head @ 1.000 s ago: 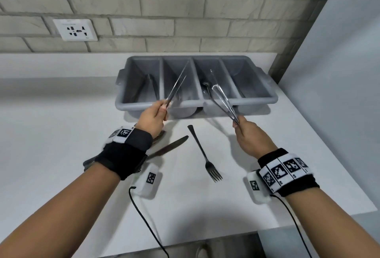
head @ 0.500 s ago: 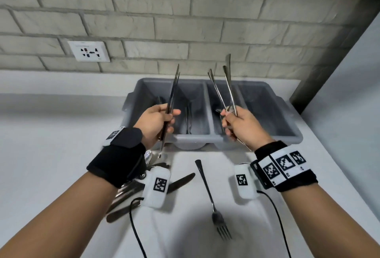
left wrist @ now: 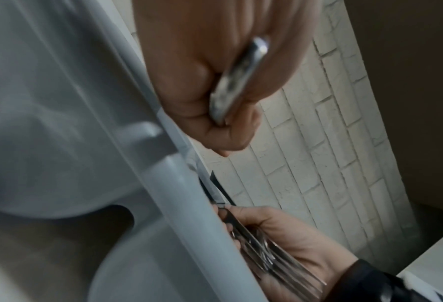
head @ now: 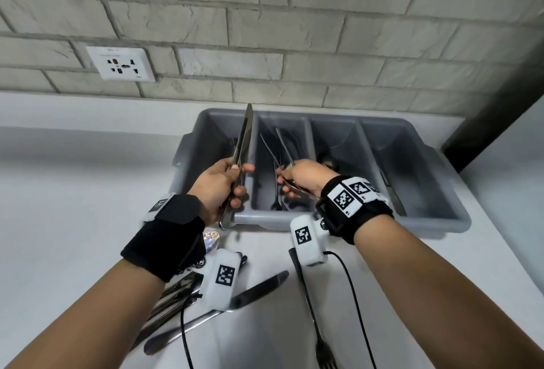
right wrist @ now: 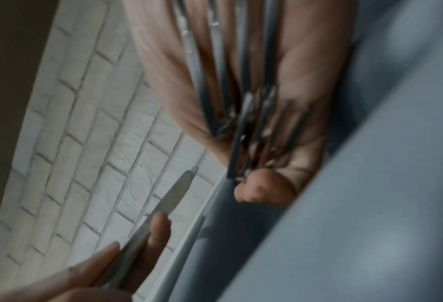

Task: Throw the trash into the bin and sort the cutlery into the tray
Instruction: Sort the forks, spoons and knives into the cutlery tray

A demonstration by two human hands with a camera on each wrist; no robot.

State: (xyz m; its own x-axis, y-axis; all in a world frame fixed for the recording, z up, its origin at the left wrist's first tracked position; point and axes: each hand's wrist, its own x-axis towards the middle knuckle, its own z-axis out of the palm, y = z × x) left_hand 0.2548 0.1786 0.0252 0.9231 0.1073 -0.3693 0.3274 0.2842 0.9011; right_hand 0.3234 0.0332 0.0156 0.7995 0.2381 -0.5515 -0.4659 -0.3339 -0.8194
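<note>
A grey four-compartment cutlery tray [head: 418, 226] stands on the white counter against the brick wall. My left hand [head: 235, 183] grips table knives [head: 245, 133] by their handles, blades pointing up, over the leftmost compartment's front edge. The left wrist view shows the left hand [left wrist: 215, 85] wrapped round a knife handle [left wrist: 238, 77]. My right hand [head: 287, 183] holds a bundle of forks [head: 282, 145] over the second compartment. In the right wrist view those forks [right wrist: 246, 114] lie across the fingers, beside the tray wall [right wrist: 370, 204].
A knife [head: 235, 304] and a fork [head: 312, 309] lie loose on the counter in front of the tray. More cutlery [head: 210, 240] sits partly hidden under my left wrist. A wall socket [head: 120, 66] is at the back left, a grey panel at the right.
Both hands have moved forward over the tray. The right hand has shifted left and lowered its forks from upright toward the second compartment. The knives stay upright in the left hand.
</note>
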